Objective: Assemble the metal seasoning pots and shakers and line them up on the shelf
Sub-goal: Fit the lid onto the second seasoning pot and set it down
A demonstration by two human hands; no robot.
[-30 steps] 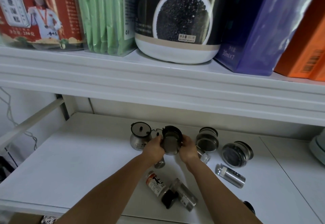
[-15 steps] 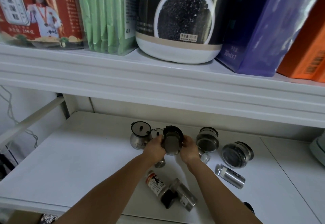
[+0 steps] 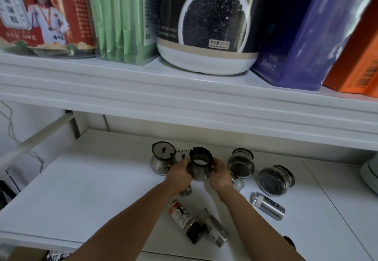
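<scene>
Gripped between left hand (image 3: pixel 180 173) and right hand (image 3: pixel 219 173), fingers of both curled round its sides: open metal pot (image 3: pixel 199 171), mid lower shelf (image 3: pixel 81 189). Just left, upright: lidded pot (image 3: pixel 162 161). Lying nearer right: steel shaker (image 3: pixel 270 208).

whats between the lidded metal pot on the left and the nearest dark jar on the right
In the head view, a black-rimmed open pot, gripped by the left hand and right hand.
</scene>
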